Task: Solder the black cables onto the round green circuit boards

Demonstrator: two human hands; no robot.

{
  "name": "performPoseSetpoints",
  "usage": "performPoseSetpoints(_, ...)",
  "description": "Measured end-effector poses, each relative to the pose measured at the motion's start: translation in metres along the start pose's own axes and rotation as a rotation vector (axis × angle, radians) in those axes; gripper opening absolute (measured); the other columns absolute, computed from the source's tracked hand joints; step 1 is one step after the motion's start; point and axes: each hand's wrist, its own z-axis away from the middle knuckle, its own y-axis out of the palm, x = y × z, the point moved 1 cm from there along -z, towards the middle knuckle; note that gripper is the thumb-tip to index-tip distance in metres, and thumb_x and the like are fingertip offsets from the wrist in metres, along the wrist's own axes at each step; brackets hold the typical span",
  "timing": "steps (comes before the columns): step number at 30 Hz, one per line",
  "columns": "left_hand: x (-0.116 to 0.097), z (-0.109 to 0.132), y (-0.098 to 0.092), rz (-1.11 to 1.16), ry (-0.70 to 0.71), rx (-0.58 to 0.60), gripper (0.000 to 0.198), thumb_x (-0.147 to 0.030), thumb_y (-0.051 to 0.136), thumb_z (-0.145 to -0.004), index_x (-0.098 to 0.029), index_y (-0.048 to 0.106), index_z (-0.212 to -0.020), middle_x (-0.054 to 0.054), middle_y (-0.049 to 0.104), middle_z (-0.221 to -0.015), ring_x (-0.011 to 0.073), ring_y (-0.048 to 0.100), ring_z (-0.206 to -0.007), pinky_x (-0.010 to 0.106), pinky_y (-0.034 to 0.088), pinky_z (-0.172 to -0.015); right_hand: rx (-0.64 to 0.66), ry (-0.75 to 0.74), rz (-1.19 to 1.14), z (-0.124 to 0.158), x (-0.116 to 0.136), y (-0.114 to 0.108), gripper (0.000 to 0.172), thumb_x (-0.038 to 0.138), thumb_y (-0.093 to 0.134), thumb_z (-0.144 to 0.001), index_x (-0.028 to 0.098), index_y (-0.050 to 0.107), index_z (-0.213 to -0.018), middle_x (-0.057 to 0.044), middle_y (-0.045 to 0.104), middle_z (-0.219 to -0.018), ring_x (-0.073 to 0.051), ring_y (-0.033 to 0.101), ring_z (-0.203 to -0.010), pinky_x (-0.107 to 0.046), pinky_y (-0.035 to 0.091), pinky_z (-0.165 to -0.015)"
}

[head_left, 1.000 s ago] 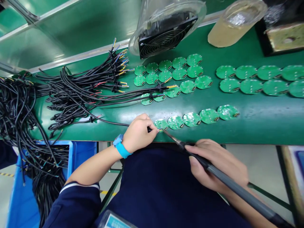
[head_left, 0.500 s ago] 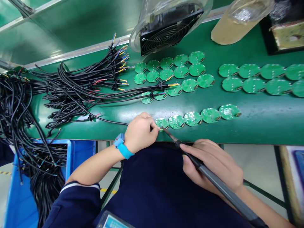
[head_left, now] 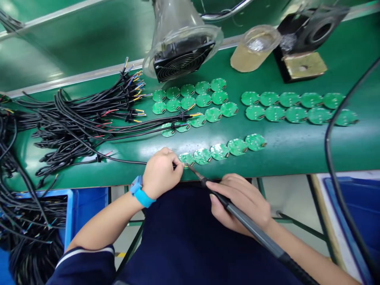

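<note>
My left hand is closed around the end of a black cable, by the leftmost green circuit board of the front row. The wire ends at its fingertips are mostly hidden. In my right hand is a soldering iron, gripped like a pen. The iron's tip meets the near edge of that same board, right beside my left fingertips. More round boards continue the row to the right.
Bundled black cables cover the bench's left side, above a blue bin of cables. Further boards lie in rows behind and at right. A fan in a clear hood, a beige cup and a soldering iron stand stand at the back.
The view has shifted to the right, so the bench things appear further left and the iron's cord shows at right. Both hands keep the same hold, with the iron's tip still at the board.
</note>
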Motion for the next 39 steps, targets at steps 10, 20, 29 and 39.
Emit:
performPoseSetpoints(10, 0.001, 0.0, 0.001, 0.013, -0.024, -0.015, 0.015, -0.016, 0.059, -0.078, -0.017, 0.057, -0.062, 0.005, 0.06, -0.08, 0.0183, 0.059, -0.08, 0.032, 0.047, -0.078, -0.095, 0.102, -0.042, -0.003, -0.006, -0.007, 0.026, 0.004, 0.056, -0.076, 0.01, 0.058, -0.102, -0.006, 0.058, -0.073, -0.015, 0.054, -0.067, -0.032, 0.049, -0.062)
performPoseSetpoints(20, 0.001, 0.004, 0.004, 0.042, -0.01, -0.078, 0.017, -0.015, 0.057, -0.078, -0.018, 0.055, -0.061, 0.004, 0.059, -0.078, 0.0177, 0.058, -0.078, 0.032, 0.047, -0.076, -0.031, 0.053, -0.078, -0.003, -0.01, 0.0, 0.03, 0.003, 0.055, -0.077, 0.012, 0.055, -0.106, -0.005, 0.058, -0.075, -0.014, 0.054, -0.066, -0.033, 0.049, -0.062)
performPoseSetpoints(29, -0.001, 0.005, 0.007, 0.032, -0.03, -0.086, 0.019, -0.014, 0.054, -0.079, -0.017, 0.051, -0.061, 0.004, 0.057, -0.078, 0.0179, 0.056, -0.078, 0.033, 0.046, -0.076, -0.053, 0.063, -0.1, -0.001, -0.012, 0.0, 0.03, 0.003, 0.054, -0.076, 0.01, 0.056, -0.105, -0.006, 0.056, -0.074, -0.015, 0.055, -0.067, -0.033, 0.05, -0.063)
performPoseSetpoints(39, -0.004, 0.003, 0.005, -0.031, -0.052, -0.058, 0.023, -0.014, 0.052, -0.079, -0.018, 0.045, -0.058, 0.002, 0.051, -0.071, 0.017, 0.053, -0.073, 0.03, 0.042, -0.069, -0.066, 0.138, -0.146, -0.001, -0.015, -0.004, 0.025, 0.005, 0.052, -0.078, 0.013, 0.058, -0.101, -0.004, 0.057, -0.071, -0.014, 0.055, -0.064, -0.031, 0.05, -0.06)
